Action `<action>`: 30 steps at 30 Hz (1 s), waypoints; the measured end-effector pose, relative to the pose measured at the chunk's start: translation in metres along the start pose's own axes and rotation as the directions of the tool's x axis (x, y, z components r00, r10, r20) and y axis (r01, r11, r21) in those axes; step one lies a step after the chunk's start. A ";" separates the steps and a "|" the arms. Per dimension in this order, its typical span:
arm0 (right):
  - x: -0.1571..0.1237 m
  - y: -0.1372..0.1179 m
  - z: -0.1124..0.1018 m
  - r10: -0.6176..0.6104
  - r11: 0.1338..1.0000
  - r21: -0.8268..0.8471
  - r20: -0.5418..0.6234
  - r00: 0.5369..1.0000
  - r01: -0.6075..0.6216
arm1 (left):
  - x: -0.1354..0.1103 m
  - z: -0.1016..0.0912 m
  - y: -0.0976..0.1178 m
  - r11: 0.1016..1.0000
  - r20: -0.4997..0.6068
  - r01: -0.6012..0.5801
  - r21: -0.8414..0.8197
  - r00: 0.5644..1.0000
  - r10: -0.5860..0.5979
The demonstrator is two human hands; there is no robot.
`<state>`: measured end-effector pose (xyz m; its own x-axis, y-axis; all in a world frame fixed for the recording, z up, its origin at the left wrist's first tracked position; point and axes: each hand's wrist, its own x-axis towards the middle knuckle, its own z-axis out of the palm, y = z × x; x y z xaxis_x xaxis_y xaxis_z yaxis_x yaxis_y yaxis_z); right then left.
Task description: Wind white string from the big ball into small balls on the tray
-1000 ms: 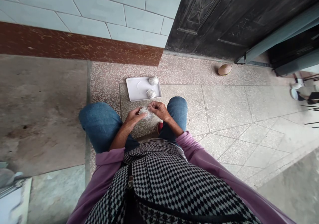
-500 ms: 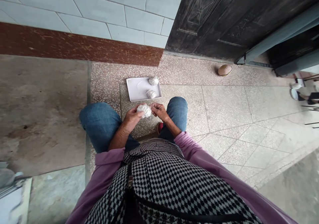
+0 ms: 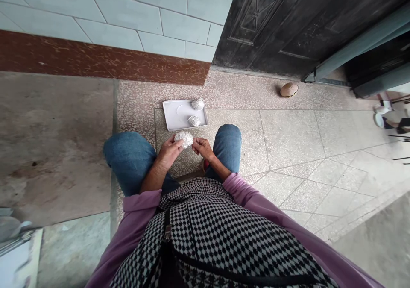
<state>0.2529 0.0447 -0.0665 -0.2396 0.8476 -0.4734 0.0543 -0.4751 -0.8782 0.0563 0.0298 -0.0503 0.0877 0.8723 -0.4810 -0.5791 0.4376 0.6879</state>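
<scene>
I've got my left hand (image 3: pixel 169 153) curled around a foil ball (image 3: pixel 184 139) — my right hand (image 3: pixel 202 147) pinching at its edge — just below a white tray (image 3: pixel 171 116) on the terrazzo floor (image 3: pixel 137 104) holding two more foil balls (image 3: pixel 197 104).

Foil ball (image 3: pixel 184 139) underside hidden by hands (image 3: pixel 169 153); right-edge clutter (image 3: pixel 389 119) cut off, unclear.

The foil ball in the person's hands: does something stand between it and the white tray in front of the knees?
Nothing visible stands there. The foil ball, held in the left hand and right hand, shows just below the near edge of the white tray in this view.
</scene>
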 end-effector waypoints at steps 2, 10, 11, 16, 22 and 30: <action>-0.004 0.002 0.003 0.005 1.000 -0.011 0.012 1.000 -0.005 | 0.002 -0.002 -0.001 1.000 -0.019 -0.009 -0.001 1.000 0.009; -0.019 -0.010 0.009 -0.059 0.982 -0.174 0.083 0.995 0.073 | 0.004 -0.005 -0.005 0.999 -0.096 -0.048 0.012 0.994 0.048; -0.021 -0.014 0.009 -0.073 0.976 -0.199 0.100 0.992 0.091 | 0.004 -0.005 -0.004 0.998 -0.111 -0.063 0.010 0.992 0.064; -0.043 -0.029 0.020 -0.116 0.929 -0.312 0.273 0.955 0.201 | 0.010 -0.008 -0.002 0.989 -0.204 -0.143 0.034 0.968 0.147; -0.065 -0.052 0.021 -0.190 0.870 -0.357 0.394 0.899 0.340 | 0.010 -0.007 -0.001 0.984 -0.198 -0.110 0.141 0.971 0.137; -0.019 -0.080 -0.036 -0.322 0.836 -0.428 0.125 0.938 0.344 | -0.008 0.008 0.006 0.961 0.026 0.070 0.267 0.996 -0.080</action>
<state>0.2878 0.0752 0.0103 -0.3634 0.9190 -0.1527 0.3776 -0.0045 -0.9260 0.0582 0.0278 -0.0379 0.1548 0.8400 -0.5200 -0.3342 0.5399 0.7726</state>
